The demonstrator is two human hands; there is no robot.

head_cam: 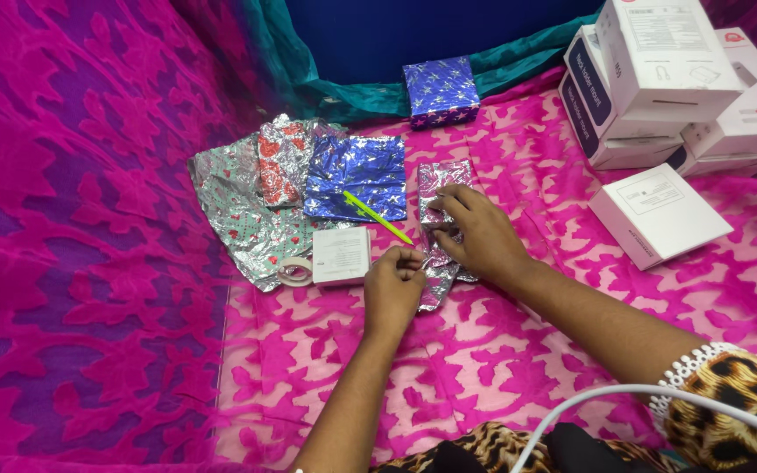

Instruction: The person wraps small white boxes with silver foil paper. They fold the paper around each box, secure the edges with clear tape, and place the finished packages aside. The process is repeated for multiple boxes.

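My left hand [393, 287] has its fingers pinched at the edge of a shiny silver-and-pink foil wrapping sheet [438, 188] lying on the pink patterned cloth. My right hand [477, 235] rests flat on the same sheet, pressing it down. A small white box [342, 256] sits just left of my left hand, with a roll of clear tape [293, 271] beside it. A lime-green pen [377, 216] lies across a blue star-patterned foil sheet [357, 175].
More crumpled foil sheets, silver with red hearts [238, 206], lie at the left. A box wrapped in blue star paper [441, 91] stands at the back. Several white boxes [668, 79] are stacked at the right, one [659, 213] lying apart. A white cable [606, 398] crosses the foreground.
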